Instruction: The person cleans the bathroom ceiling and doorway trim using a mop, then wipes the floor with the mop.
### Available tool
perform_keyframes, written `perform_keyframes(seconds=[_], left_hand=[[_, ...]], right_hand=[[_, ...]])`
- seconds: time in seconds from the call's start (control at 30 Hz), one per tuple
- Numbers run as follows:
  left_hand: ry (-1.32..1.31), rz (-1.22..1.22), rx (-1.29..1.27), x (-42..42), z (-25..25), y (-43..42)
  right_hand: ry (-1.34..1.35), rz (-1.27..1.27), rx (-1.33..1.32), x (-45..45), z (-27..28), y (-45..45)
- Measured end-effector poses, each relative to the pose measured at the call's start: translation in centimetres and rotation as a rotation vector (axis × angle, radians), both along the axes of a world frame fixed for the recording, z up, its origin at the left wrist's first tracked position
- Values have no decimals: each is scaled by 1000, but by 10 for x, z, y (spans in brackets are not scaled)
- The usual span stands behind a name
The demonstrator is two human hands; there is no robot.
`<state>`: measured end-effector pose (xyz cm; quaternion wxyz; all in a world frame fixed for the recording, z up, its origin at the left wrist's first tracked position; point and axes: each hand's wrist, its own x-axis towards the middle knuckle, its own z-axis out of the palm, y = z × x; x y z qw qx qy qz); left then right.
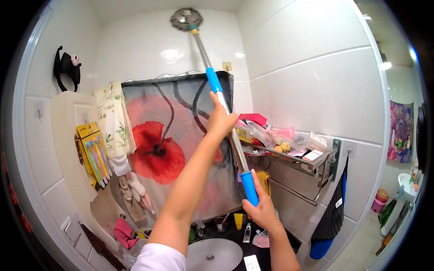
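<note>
A long-handled mop [236, 147] with a metal pole and blue grips slants across the view. Its round grey head [186, 19] is up by the white tiled wall, just under the ceiling; whether it presses on the tiles I cannot tell. My left hand [220, 118] is closed around the pole below the upper blue grip [213, 79]. Lower down and to the right, my right hand [262, 207] grips the blue handle end [249, 189]. Behind the pole hangs a grey cloth with a red poppy [158, 151].
A metal rack [312, 163] heaped with toiletries juts from the right wall. Below are a white sink [214, 255] and a dark counter with tubes and a cup. Packs of toothbrushes [94, 156] hang at left. A mirror or doorway at far right shows another sink [407, 185].
</note>
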<state>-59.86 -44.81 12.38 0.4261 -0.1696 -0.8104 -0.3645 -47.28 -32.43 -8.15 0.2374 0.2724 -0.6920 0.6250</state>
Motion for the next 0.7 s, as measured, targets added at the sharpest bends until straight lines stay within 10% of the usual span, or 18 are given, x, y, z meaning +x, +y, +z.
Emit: perform_keyframes(seconds=[0.7], left_hand=[[-138,80,-211,2,30,26]], right_hand=[[4,38,-126,18,11,-24]])
